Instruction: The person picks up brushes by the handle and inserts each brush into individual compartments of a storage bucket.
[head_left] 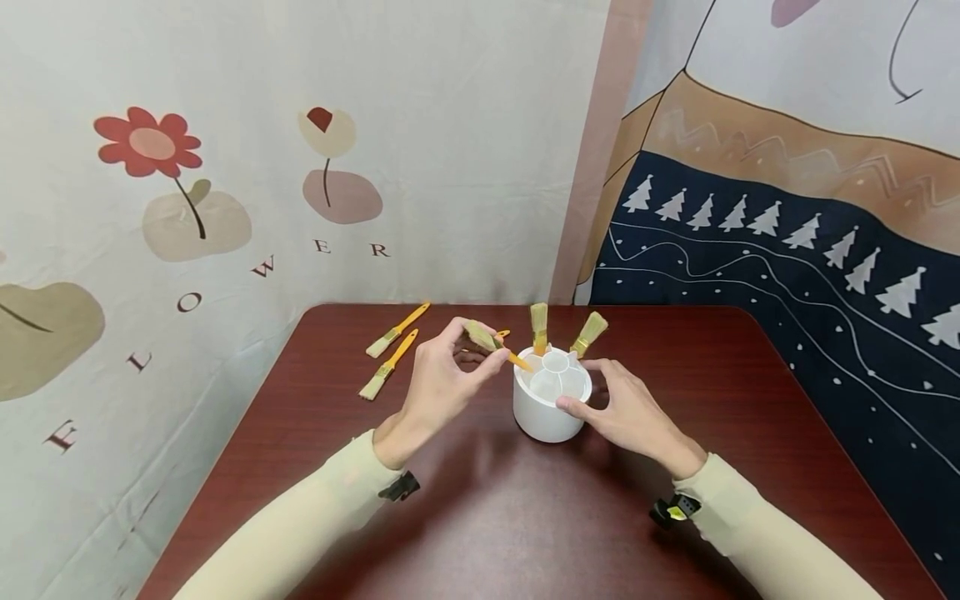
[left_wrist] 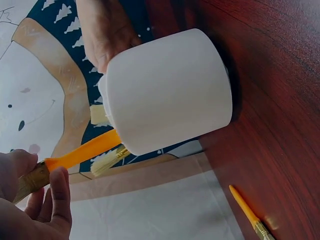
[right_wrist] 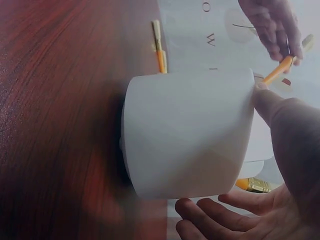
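My left hand pinches a flat paintbrush at its metal ferrule, bristles up. Its orange handle slants down over the rim into a compartment of a white round divided brush holder. My right hand holds the holder from the right, its thumb at the near rim and its fingers round the far side. Two more paintbrushes stand in the holder's back compartments, bristles up: an upright paintbrush and a paintbrush leaning right. The front compartments and the small round middle one show no brush.
On the dark red table, a paintbrush and another paintbrush lie to the left. An orange handle shows behind my left hand. A printed cloth hangs behind the table.
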